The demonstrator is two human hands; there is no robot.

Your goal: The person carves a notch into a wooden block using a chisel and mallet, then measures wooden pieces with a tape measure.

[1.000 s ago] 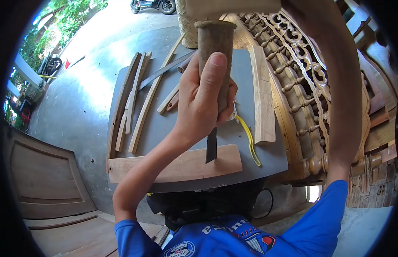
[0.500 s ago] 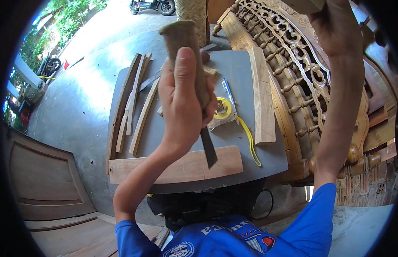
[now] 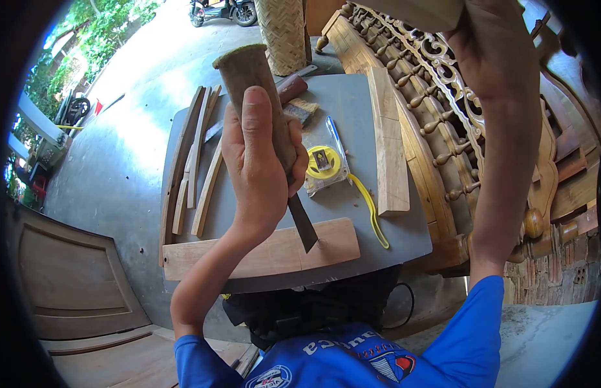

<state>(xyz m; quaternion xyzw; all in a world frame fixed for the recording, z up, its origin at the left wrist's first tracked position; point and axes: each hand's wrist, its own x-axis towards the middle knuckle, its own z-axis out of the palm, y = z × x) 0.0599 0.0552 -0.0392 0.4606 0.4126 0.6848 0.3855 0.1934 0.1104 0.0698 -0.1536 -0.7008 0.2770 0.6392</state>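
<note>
My left hand [image 3: 258,171] is wrapped round the thick wooden handle of a chisel [image 3: 302,223], thumb lying up along the handle. The blade slants down, and its tip overlaps a flat, slightly curved wooden board [image 3: 262,251] at the table's near edge. A small mark shows on the board beside the tip. Raised high at the upper right, my right hand [image 3: 488,58] grips a pale wooden block [image 3: 423,11], cut off by the top of the view. Beyond the left hand lies a brush [image 3: 302,111], partly hidden.
On the grey table [image 3: 352,194] are a yellow tape measure [image 3: 323,165], a blue pen [image 3: 336,136], a thick wooden piece [image 3: 390,149] and several narrow strips [image 3: 209,191]. Carved furniture [image 3: 436,116] stands close on the right. A panelled door [image 3: 74,278] lies at left.
My right hand and the wooden block have come lower and further left in view. The left hand and chisel shift slightly left as the whole view shifts; the grip stays the same.
</note>
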